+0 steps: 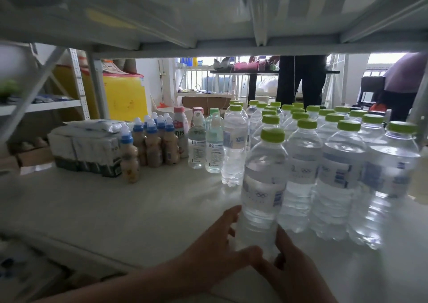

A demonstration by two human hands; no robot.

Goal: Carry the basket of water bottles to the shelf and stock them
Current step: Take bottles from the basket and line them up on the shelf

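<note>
Reaching onto a pale shelf [115,210], two bare hands meet at the base of one clear water bottle [262,187] with a lime-green cap. The left hand [215,254] lies to the bottle's left, fingers loosely spread, the fingertips touching its lower side and the thumb curving toward its base. The right hand [294,268] comes up from below the bottle, its thumb pressed against the bottle's lower right side; the other fingers are hidden, so how firmly it grips cannot be told.

This bottle stands upright at the front-left corner of a large group of matching green-capped bottles [335,163], which fill the shelf to its right and behind it in close rows. Just behind and left of the bottle stands one more bottle of the same kind. Left of that are two smaller clear bottles [206,145], then a cluster of tan drink bottles with blue caps [150,145], then a wrapped pack of cartons [85,150].

Above the bottle, the underside of the next shelf board [208,13] fills the top of the view. Beyond the bottle, people's legs [301,80] show in a bright room. No basket is in view.
</note>
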